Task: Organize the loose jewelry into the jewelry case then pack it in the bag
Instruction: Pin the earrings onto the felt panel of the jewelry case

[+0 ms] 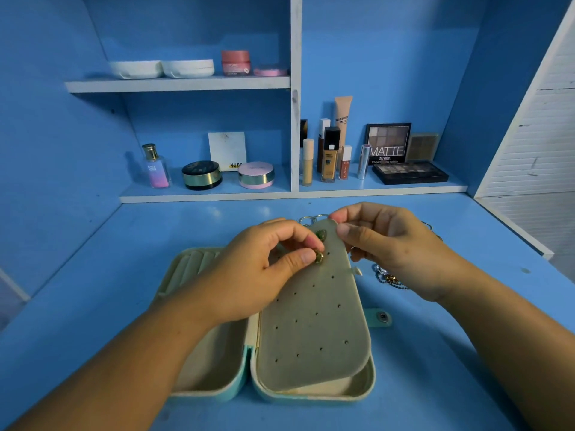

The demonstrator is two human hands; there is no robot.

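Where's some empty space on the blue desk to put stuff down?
Bare desk lies left of the jewelry case, out to the blue wall, and in front on the right, past the snap tab. Behind the case, a strip under the shelf is free on the left. It is crowded by the right hand, where chains and rings lie.

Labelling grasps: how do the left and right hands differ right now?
The left hand pinches a small gold earring between thumb and forefinger. The right hand pinches the far edge of the perforated panel.
The left hand reaches across the left half of the jewelry case. The right hand hangs over loose chains on the desk beside the case.
Shared: both grip with curled fingers at the panel's far end.
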